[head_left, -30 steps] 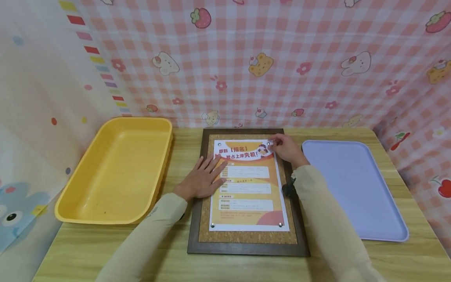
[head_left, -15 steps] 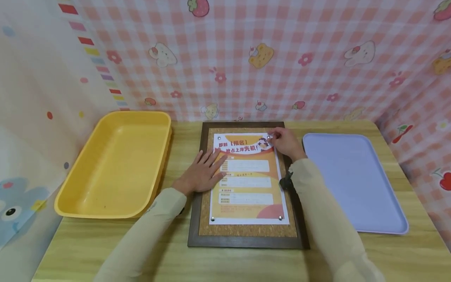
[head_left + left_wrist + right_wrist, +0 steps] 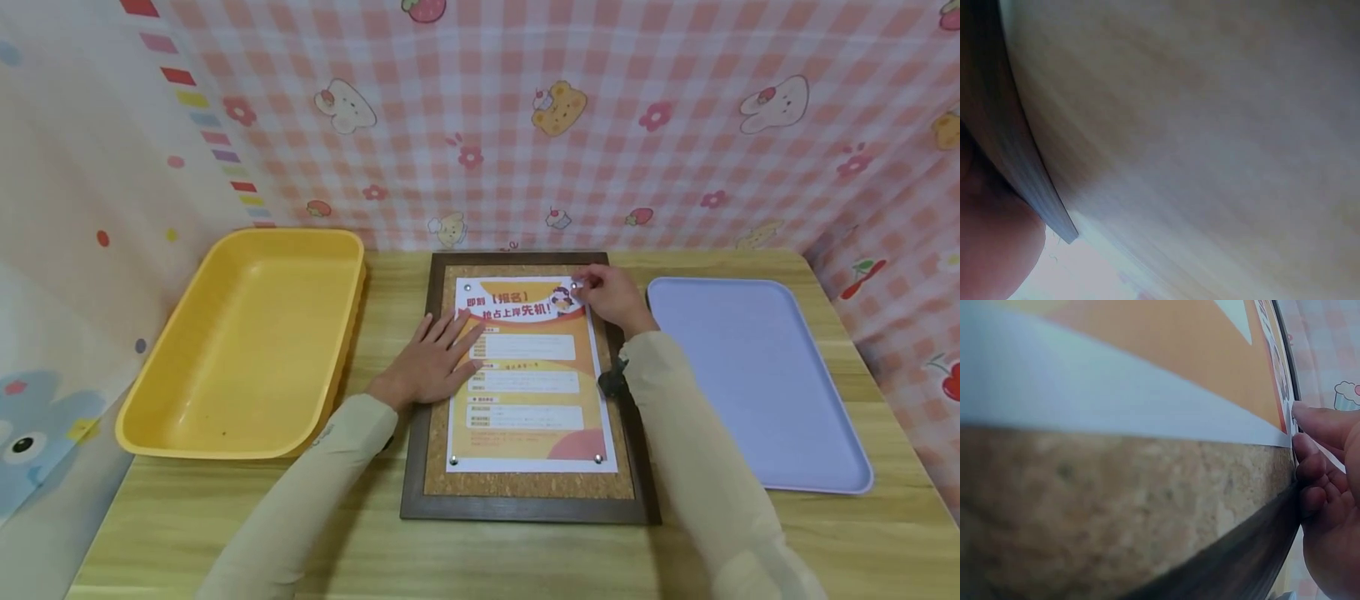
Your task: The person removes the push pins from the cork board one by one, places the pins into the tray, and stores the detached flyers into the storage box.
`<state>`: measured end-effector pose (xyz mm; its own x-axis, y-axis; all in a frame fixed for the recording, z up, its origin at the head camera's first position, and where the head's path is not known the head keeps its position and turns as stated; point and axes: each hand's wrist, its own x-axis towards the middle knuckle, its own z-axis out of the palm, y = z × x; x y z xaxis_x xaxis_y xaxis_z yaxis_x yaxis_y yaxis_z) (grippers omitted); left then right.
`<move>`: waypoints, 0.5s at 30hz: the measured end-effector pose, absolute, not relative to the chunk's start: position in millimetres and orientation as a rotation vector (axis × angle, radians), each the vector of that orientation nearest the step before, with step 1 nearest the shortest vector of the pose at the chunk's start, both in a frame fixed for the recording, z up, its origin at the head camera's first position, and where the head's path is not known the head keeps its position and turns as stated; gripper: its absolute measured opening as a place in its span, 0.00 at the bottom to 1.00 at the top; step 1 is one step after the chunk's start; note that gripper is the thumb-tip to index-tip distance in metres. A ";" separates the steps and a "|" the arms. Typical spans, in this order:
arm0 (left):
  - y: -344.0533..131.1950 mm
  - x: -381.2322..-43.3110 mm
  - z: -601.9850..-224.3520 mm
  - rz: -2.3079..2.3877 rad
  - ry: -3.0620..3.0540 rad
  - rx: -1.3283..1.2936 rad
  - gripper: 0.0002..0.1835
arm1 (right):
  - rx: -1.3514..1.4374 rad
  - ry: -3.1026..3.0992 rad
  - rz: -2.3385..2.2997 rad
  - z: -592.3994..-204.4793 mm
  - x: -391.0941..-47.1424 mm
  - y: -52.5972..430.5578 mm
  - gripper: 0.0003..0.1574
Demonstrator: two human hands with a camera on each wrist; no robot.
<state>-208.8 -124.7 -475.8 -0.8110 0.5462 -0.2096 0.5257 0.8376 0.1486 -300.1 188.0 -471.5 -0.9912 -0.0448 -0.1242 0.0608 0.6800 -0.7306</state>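
Observation:
A printed orange-and-white poster lies on a cork board with a dark wooden frame. Silver thumbtacks sit at its top left, bottom left and bottom right corners. My left hand rests on the poster's left edge with fingers spread. At the top right corner, my right hand pinches another silver thumbtack between thumb and fingers. The right wrist view shows the right thumb and curled fingers at that corner, largely hiding the tack. In the left wrist view, part of the left hand shows beside the frame.
A deep yellow tray stands left of the board on the wooden table. A shallow lilac tray lies to the right, near the right forearm. Behind the table hangs a pink checked curtain; curtains also flank both sides.
The head view has tilted down slightly, so the whole scene sits higher in it. Both hands keep their places on the poster.

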 end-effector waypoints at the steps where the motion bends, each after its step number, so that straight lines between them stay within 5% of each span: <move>1: -124.6 -208.6 -475.3 0.118 2.772 0.821 0.36 | 0.026 2.750 -1.214 -471.3 -300.5 188.0 0.16; 15: -123.8 -208.4 -476.3 0.129 2.764 0.816 0.36 | -0.053 2.787 -1.233 -471.7 -299.5 188.1 0.15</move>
<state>-208.4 -123.8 -476.3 -0.8097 0.5445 -0.2189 0.5218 0.8387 0.1563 -299.5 188.1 -471.7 -0.9950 -0.0695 -0.0717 0.0064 0.6727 -0.7399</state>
